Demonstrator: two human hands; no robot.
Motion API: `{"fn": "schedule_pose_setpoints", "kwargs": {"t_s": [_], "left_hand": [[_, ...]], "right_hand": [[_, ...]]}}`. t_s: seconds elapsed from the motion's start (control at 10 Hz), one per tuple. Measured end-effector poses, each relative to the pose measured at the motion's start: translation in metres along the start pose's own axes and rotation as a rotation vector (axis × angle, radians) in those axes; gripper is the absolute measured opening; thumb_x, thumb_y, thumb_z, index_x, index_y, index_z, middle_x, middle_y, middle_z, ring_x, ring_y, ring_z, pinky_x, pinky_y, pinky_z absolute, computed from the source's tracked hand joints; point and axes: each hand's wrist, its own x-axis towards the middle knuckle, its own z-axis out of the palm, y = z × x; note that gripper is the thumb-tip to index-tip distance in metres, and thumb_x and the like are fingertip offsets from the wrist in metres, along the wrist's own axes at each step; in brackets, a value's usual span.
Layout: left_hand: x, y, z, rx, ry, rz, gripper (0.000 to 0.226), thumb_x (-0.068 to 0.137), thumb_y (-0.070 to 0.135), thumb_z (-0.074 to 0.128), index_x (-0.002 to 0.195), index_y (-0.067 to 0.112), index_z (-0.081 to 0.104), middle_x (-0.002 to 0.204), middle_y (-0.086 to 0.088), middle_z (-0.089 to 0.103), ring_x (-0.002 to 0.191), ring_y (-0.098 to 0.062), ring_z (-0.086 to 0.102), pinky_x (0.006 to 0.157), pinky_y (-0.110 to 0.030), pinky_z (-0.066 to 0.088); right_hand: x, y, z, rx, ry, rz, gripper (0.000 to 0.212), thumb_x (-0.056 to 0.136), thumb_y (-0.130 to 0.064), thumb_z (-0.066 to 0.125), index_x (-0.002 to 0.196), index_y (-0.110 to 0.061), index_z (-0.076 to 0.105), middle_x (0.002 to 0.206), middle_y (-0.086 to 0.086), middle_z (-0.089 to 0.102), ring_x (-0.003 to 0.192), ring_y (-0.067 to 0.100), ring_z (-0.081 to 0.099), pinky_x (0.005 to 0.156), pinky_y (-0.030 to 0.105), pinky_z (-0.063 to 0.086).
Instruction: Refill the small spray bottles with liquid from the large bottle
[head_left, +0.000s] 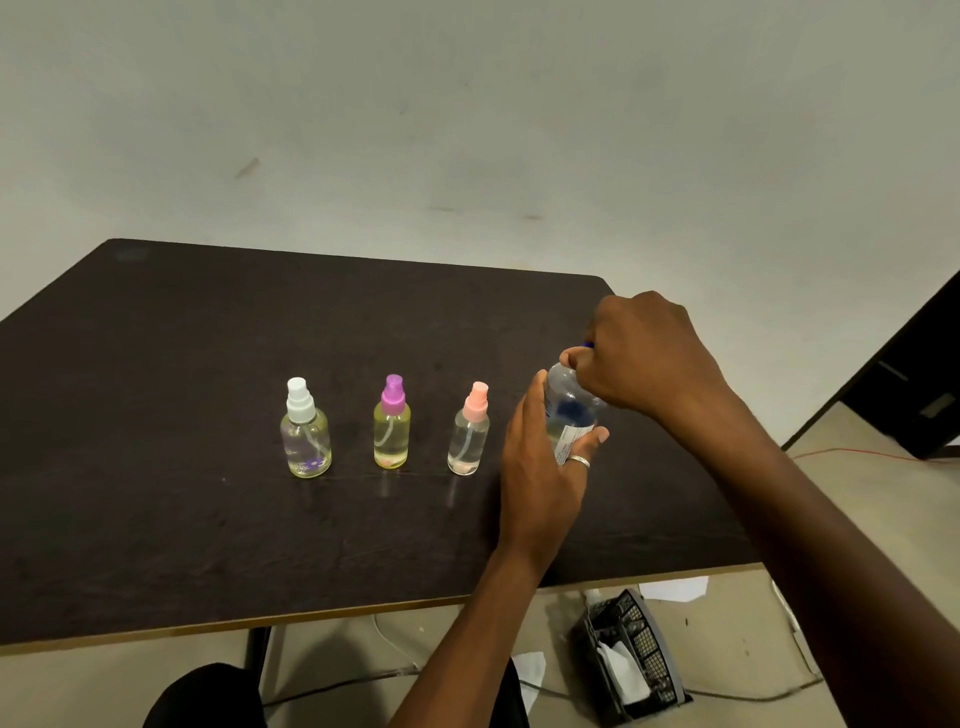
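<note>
While my left hand (540, 467) wraps round the body of the large bottle (569, 410), my right hand (649, 353) sits over its top, fingers curled on the blue cap (588, 344), of which only a sliver shows. The bottle is upright, right of centre in the frame; my palm hides its base, so I cannot tell whether it rests on the counter (156, 389). Its clear wall carries a white label (567, 441) with a blue patch above it, the print too small to read. A silver ring (579, 461) on my left hand lies against that label.

To the left, three small spray bottles stand in a row, apart from one another: the pink-capped bottle (469, 434) nearest my left hand, then the purple-capped bottle (392, 428) with yellow liquid, then the white-capped bottle (306, 431) with a purple flower printed low on it. None bears readable writing.

Dark counter lies open ahead of, behind and left of the row. Its rounded far corner is just behind my right hand; its pale near edge crosses the lower frame. Below, at lower right, a black mesh basket (649, 649) holding white paper sits on the floor.
</note>
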Motion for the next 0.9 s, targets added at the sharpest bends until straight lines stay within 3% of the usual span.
{"fn": "schedule_pose_setpoints", "kwargs": {"t_s": [0.3, 0.5, 0.6, 0.7, 0.9], "left_hand": [[-0.001, 0.008, -0.004, 0.02, -0.016, -0.008, 0.078, 0.087, 0.038, 0.072, 0.15, 0.028, 0.029, 0.153, 0.009, 0.04, 0.139, -0.004, 0.039, 0.11, -0.016, 0.035], [0.0, 0.011, -0.007, 0.062, -0.059, -0.028, 0.086, 0.087, 0.043, 0.07, 0.155, 0.028, 0.019, 0.157, 0.01, 0.033, 0.143, -0.005, 0.033, 0.114, -0.02, 0.033], [0.0, 0.017, -0.01, 0.093, -0.099, -0.053, 0.095, 0.085, 0.048, 0.069, 0.156, 0.03, 0.008, 0.16, 0.009, 0.028, 0.145, -0.008, 0.03, 0.112, -0.017, 0.027], [-0.003, 0.039, -0.016, 0.154, -0.153, -0.127, 0.105, 0.083, 0.053, 0.069, 0.155, 0.031, -0.004, 0.163, 0.007, 0.019, 0.147, -0.014, 0.025, 0.112, -0.022, 0.024], [-0.013, 0.089, -0.052, 0.512, -0.041, 0.071, 0.074, 0.091, 0.051, 0.058, 0.15, 0.022, 0.025, 0.154, 0.005, 0.036, 0.136, -0.013, 0.043, 0.105, -0.026, 0.04]], "right_hand": [[-0.003, 0.003, 0.006, 0.007, 0.048, 0.009, 0.021, 0.09, -0.028, 0.064, 0.076, -0.015, 0.056, 0.061, 0.0, 0.046, 0.059, 0.014, 0.049, 0.065, 0.024, 0.04], [-0.005, 0.005, 0.011, 0.014, 0.043, 0.052, 0.028, 0.089, -0.032, 0.064, 0.068, -0.017, 0.055, 0.062, 0.001, 0.051, 0.058, 0.013, 0.05, 0.063, 0.025, 0.041], [-0.006, 0.008, 0.012, 0.042, 0.041, 0.058, 0.025, 0.09, -0.04, 0.063, 0.078, -0.018, 0.062, 0.075, 0.004, 0.064, 0.064, 0.014, 0.054, 0.068, 0.025, 0.046], [-0.011, 0.01, 0.009, 0.041, 0.093, 0.065, 0.044, 0.092, -0.06, 0.047, 0.093, -0.021, 0.067, 0.088, 0.002, 0.069, 0.072, 0.016, 0.058, 0.067, 0.027, 0.046], [-0.017, 0.015, -0.009, 0.019, 0.177, 0.103, 0.061, 0.09, -0.072, 0.029, 0.074, -0.019, 0.055, 0.068, -0.001, 0.056, 0.064, 0.019, 0.056, 0.062, 0.03, 0.047]]}}
